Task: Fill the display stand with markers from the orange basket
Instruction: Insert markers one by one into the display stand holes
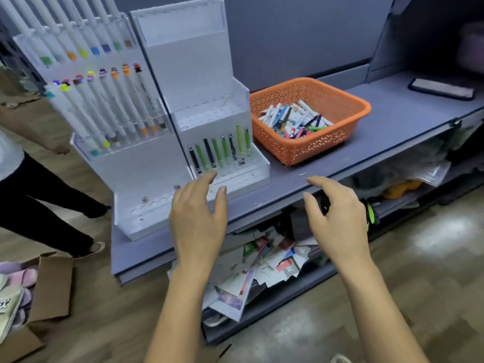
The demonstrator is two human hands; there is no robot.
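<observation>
Orange basket point(314, 150) sits on the counter point(392, 121) just right of the display stand point(199, 74), its markers point(296, 119) seemingly jumbled along no common axis, straight beyond the nearer right hand point(337, 218) at the front edge, while the left hand point(196, 213) hovers before the stand, both loose-fingered and empty.

The shelf point(392, 121) bears the display stand point(201, 74), a second stand point(146, 176) (fuller), the orange basket point(309, 150), a dark slab point(441, 89).
</observation>
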